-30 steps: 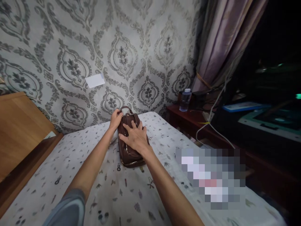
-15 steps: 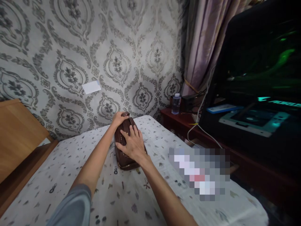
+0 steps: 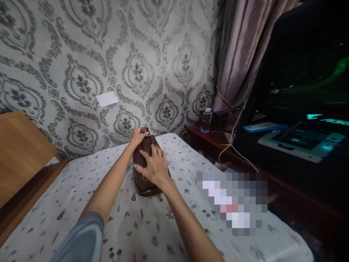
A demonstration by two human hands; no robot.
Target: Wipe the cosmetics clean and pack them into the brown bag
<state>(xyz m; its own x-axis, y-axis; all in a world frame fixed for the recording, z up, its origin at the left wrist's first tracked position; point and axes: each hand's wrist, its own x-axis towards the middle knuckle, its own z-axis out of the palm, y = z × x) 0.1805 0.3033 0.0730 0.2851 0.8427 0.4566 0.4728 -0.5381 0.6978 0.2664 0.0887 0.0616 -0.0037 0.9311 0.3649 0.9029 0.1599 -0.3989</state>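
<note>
A dark brown zippered bag point(image 3: 147, 189) lies on the patterned bed sheet point(image 3: 131, 225), its far end toward the wall. At that far end, my left hand point(image 3: 138, 137) is closed around the bag's short handle loop. My right hand point(image 3: 156, 165) rests on top of the bag with its fingers spread, covering much of the bag's middle. Bits of gold-coloured zip show along the near edge and beside my right fingers.
A clear bottle point(image 3: 206, 120) with a white cap stands on the dark red table point(image 3: 195, 135) to the right. White cables point(image 3: 231, 143) hang beside a dark computer case point(image 3: 308, 91). A wooden board point(image 3: 24, 153) borders the bed at left. A blurred-out patch covers the bed's right side.
My view has shifted slightly. Both hands stay on the bag in nearly the same places, and the bag lies where it was.
</note>
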